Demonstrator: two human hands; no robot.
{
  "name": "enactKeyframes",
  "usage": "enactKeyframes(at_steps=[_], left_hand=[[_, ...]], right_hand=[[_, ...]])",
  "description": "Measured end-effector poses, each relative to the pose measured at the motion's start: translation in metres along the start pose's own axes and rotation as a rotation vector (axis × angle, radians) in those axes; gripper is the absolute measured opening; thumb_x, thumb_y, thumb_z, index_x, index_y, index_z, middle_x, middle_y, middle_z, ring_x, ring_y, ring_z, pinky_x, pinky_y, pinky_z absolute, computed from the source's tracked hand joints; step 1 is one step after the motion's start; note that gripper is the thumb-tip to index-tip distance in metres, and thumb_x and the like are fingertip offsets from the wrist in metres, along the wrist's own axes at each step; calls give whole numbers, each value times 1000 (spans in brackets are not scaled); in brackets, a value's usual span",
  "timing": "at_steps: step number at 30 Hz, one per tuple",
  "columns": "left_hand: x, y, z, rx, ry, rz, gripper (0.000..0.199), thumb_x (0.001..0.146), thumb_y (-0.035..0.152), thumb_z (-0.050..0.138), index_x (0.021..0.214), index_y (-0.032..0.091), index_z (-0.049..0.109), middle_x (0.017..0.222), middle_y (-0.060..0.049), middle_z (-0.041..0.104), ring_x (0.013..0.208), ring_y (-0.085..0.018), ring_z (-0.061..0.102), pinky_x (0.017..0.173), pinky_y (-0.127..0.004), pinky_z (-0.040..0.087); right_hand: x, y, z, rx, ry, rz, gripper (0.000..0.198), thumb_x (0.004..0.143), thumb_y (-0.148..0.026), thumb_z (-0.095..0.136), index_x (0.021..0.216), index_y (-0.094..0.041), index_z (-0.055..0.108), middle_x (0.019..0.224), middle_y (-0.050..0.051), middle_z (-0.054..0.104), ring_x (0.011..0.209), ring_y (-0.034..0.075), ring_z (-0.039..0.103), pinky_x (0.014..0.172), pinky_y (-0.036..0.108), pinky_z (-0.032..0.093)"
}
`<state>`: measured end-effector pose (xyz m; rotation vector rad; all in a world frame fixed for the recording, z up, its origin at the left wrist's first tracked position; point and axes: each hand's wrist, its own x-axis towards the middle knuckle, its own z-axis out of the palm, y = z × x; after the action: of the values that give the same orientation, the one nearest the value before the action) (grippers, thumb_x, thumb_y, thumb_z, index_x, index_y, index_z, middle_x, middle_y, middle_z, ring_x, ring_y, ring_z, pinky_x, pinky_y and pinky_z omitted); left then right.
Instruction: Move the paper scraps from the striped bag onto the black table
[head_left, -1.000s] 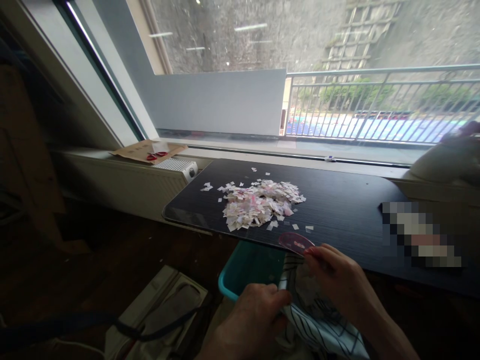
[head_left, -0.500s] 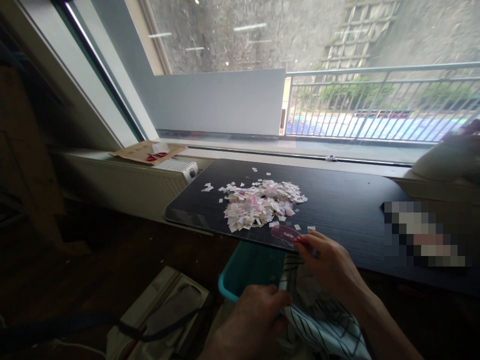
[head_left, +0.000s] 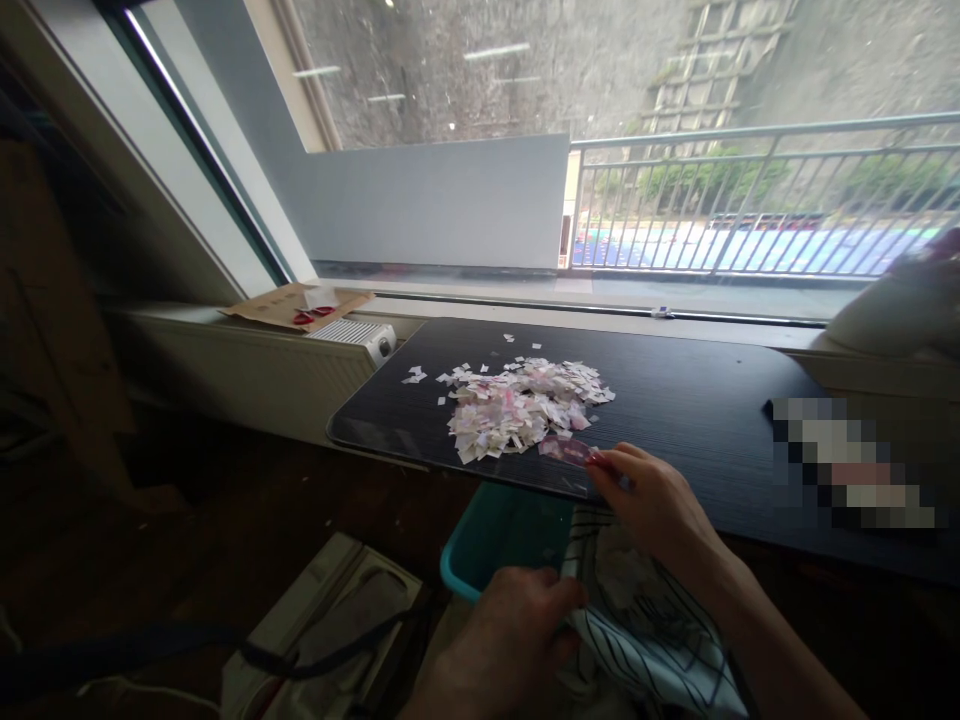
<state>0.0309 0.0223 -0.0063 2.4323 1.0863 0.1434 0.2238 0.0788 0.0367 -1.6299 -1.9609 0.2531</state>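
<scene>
My right hand [head_left: 649,490] is over the front edge of the dark table [head_left: 675,400]. Its fingers pinch a flat, see-through pink plastic strip [head_left: 564,450] with a rounded end. The strip lies low at the near side of a heap of small cut paper pieces [head_left: 525,405], mostly white with some pink. Below the table edge, my left hand [head_left: 517,620] is closed on the rim of a striped cloth bag [head_left: 652,640]. The bag hangs open under my right forearm, with pale bits visible inside. Part of my left hand's grip is hidden.
A teal plastic tub [head_left: 457,560] stands under the table edge, left of the bag. Red-handled scissors [head_left: 313,314] lie on brown paper [head_left: 255,308] over the radiator [head_left: 225,360]. A beige boxy object [head_left: 322,620] is at lower left. A blurred-out item [head_left: 847,460] lies at the table's right.
My right hand has shifted slightly up and inward with the pink strip, which now sits closer to the heap. Loose paper pieces near the strip have changed place. My left hand stays on the bag.
</scene>
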Motion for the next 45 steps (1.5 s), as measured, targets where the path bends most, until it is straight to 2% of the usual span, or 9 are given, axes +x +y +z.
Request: enactKeyframes(at_steps=[4, 9, 12, 18, 28, 35, 41, 45], left_hand=[[0, 0, 1, 4, 1, 1, 28, 76, 18, 66, 102, 25, 60, 90, 0, 68, 82, -22, 65, 69, -26, 47], [0, -1, 1, -4, 3, -6, 28, 76, 17, 65, 103, 25, 60, 89, 0, 67, 81, -21, 64, 69, -25, 46], [0, -1, 0, -5, -4, -3, 27, 76, 17, 65, 102, 25, 60, 89, 0, 67, 81, -21, 64, 69, -25, 46], [0, -1, 1, 4, 0, -5, 27, 75, 17, 66, 101, 24, 60, 88, -1, 67, 81, -21, 64, 69, -26, 46], [-1, 1, 0, 8, -10, -11, 24, 78, 19, 64, 101, 24, 60, 89, -1, 67, 82, -21, 64, 70, -26, 45], [-2, -3, 4, 0, 1, -2, 27, 77, 17, 65, 103, 24, 59, 89, 0, 66, 82, -20, 63, 71, -25, 44], [-1, -3, 5, 4, 5, 2, 24, 77, 18, 65, 100, 24, 59, 87, 0, 65, 81, -20, 63, 70, -25, 44], [-1, -2, 2, -2, 1, -1, 27, 77, 16, 64, 102, 24, 58, 86, 0, 65, 79, -20, 63, 66, -24, 43]], right_hand=[[5, -1, 1, -13, 24, 18, 25, 88, -34, 47, 88, -23, 69, 76, 0, 61, 67, 13, 57, 60, 24, 36], [4, 1, -1, -22, 11, -43, 26, 88, -34, 46, 80, -22, 69, 72, 0, 60, 61, 12, 55, 56, 24, 36], [3, 2, -1, -24, 39, -27, 26, 87, -34, 46, 83, -22, 69, 73, 0, 61, 62, 12, 56, 57, 24, 36], [0, 0, -2, -30, -31, -59, 26, 88, -33, 47, 75, -22, 66, 69, -1, 57, 59, 11, 52, 55, 23, 34], [-5, 4, -4, -20, -5, -70, 25, 87, -33, 48, 75, -21, 67, 67, -1, 58, 56, 11, 50, 53, 23, 33], [-15, -3, -10, 84, -117, -94, 32, 89, -34, 45, 64, -20, 59, 64, -2, 54, 55, 10, 49, 53, 23, 34], [-12, 2, -11, 99, -21, -57, 25, 88, -35, 47, 79, -22, 67, 71, -1, 58, 61, 11, 52, 58, 23, 37], [-7, -4, -3, 88, -81, -106, 26, 88, -32, 46, 77, -22, 67, 70, -1, 58, 62, 12, 53, 56, 23, 37]])
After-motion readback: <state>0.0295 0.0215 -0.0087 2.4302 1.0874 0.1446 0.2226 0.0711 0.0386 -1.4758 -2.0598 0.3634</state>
